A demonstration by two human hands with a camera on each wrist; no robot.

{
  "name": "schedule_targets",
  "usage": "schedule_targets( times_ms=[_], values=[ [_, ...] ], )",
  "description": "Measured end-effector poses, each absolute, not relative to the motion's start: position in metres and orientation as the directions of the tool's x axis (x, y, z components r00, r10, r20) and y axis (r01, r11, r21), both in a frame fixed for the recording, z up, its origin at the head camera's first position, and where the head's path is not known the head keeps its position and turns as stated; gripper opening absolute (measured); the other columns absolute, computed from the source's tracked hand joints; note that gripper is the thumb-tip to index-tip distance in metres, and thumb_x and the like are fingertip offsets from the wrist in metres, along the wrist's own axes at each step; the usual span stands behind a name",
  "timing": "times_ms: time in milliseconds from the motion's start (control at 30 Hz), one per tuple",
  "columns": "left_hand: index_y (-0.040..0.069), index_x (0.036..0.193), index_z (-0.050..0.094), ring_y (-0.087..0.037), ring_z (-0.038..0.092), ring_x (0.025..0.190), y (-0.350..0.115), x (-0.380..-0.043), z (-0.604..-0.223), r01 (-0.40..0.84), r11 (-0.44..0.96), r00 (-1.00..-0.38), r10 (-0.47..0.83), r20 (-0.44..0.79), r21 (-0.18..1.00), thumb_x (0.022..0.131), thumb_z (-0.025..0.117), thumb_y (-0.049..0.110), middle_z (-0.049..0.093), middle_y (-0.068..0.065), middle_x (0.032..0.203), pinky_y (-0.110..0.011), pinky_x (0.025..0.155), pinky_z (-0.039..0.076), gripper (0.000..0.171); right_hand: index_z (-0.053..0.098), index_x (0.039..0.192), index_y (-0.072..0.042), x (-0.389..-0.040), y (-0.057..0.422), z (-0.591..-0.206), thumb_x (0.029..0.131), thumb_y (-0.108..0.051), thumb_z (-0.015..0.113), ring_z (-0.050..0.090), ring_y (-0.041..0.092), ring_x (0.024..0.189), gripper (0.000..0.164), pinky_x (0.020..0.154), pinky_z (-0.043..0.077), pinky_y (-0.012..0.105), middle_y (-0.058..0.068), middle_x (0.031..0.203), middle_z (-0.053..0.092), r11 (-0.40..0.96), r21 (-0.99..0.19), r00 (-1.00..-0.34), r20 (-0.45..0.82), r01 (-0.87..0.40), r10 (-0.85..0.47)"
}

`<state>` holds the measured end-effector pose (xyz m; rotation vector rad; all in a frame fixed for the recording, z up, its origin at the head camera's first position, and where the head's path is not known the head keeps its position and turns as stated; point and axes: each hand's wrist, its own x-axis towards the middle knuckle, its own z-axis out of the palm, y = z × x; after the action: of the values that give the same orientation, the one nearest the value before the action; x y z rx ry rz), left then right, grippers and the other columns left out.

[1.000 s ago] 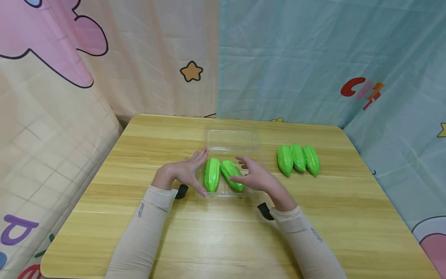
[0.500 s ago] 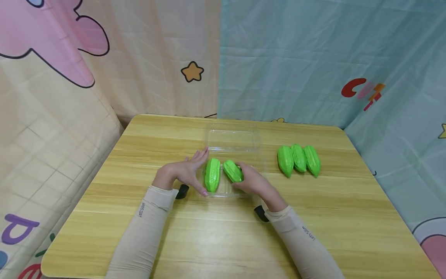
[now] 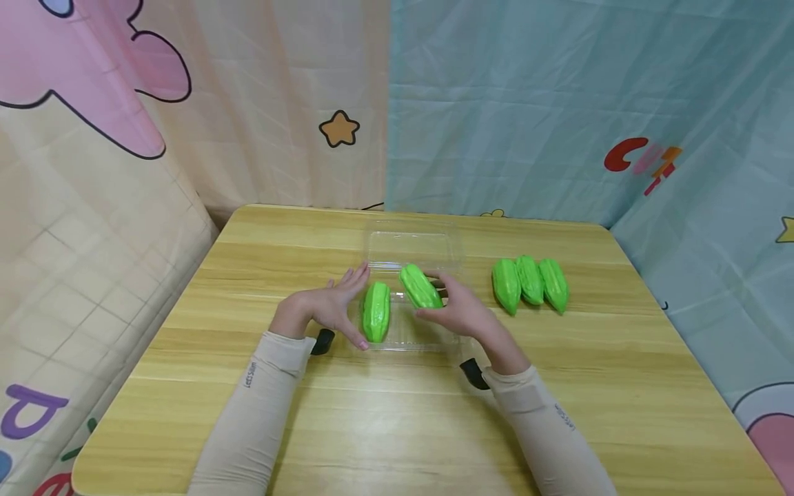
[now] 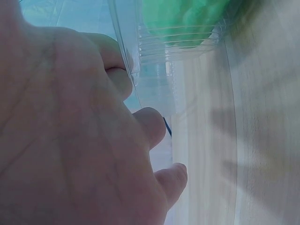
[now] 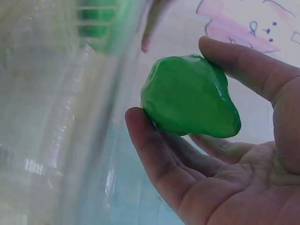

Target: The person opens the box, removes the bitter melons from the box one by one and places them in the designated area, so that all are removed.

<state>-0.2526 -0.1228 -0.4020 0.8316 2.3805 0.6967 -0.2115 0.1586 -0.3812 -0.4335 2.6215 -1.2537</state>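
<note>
My right hand (image 3: pixel 462 310) pinches a ridged green fruit (image 3: pixel 420 285) between thumb and fingers, tilted above the clear plastic clamshell box (image 3: pixel 412 337). In the right wrist view this fruit (image 5: pixel 190 96) appears end-on, lifted, with the fingertips at its sides. A second ridged green fruit (image 3: pixel 375 312) lies lengthwise along the left side of the box. My left hand (image 3: pixel 329 306) is spread at the box's left side, thumb by the near corner and fingers by the far one. The left wrist view shows some of its fingers (image 4: pixel 150 124) beside the clear wall.
The clamshell's clear lid (image 3: pixel 411 246) lies folded back behind the base. Several similar green fruits (image 3: pixel 530 281) rest side by side at the right of the wooden table (image 3: pixel 384 427). Printed curtains (image 3: pixel 546 110) hang behind and at both sides.
My right hand has closed on the right-hand fruit in the box and raised it up and away from me. The left hand stays in place at the box's side.
</note>
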Motion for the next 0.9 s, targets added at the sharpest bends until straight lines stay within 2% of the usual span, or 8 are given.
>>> schedule_targets(
  times_ms=[167,467,800,900],
  values=[
    [0.007,0.158,-0.019,-0.036,-0.022,0.149,-0.122,-0.252,-0.403,0.404,0.677,-0.679,0.673,-0.295,0.615,0.069,0.092,0.046,-0.028,-0.01,0.163,-0.061,0.116,-0.01,0.147,0.037,0.151,-0.001,-0.212,0.17,-0.371,0.089,-0.02,0.079,0.05,0.04,0.129,0.077,0.097,0.05,0.051,0.021,0.144,0.048,0.565,-0.811,-0.945,-0.048,-0.152,-0.323],
    [0.009,0.157,-0.021,-0.035,-0.024,0.148,-0.123,-0.252,-0.404,0.393,0.661,-0.672,0.681,-0.291,0.639,0.069,0.092,0.046,-0.03,-0.007,0.163,-0.062,0.115,-0.011,0.148,0.04,0.149,-0.002,-0.221,0.212,-0.359,0.089,-0.024,0.079,0.046,0.038,0.134,0.075,0.102,0.045,0.053,0.021,0.144,0.049,0.587,-0.807,-0.983,-0.051,-0.063,-0.176],
    [0.005,0.157,-0.02,-0.038,-0.021,0.148,-0.124,-0.253,-0.403,0.412,0.663,-0.669,0.686,-0.286,0.625,0.068,0.092,0.048,-0.027,-0.013,0.163,-0.064,0.115,-0.008,0.149,0.031,0.158,-0.007,-0.233,0.286,-0.362,0.093,-0.038,0.074,0.037,0.043,0.14,0.084,0.105,0.042,0.057,0.024,0.155,0.036,0.544,-0.832,-0.994,-0.096,0.108,0.049],
    [0.006,0.157,-0.02,-0.038,-0.021,0.148,-0.124,-0.254,-0.403,0.41,0.664,-0.669,0.685,-0.289,0.625,0.068,0.092,0.048,-0.027,-0.013,0.163,-0.063,0.115,-0.009,0.149,0.028,0.159,-0.006,-0.232,0.309,-0.366,0.095,-0.036,0.071,0.034,0.044,0.141,0.082,0.107,0.039,0.058,0.025,0.157,0.033,0.53,-0.833,-0.984,-0.096,0.161,0.148]
  ],
)
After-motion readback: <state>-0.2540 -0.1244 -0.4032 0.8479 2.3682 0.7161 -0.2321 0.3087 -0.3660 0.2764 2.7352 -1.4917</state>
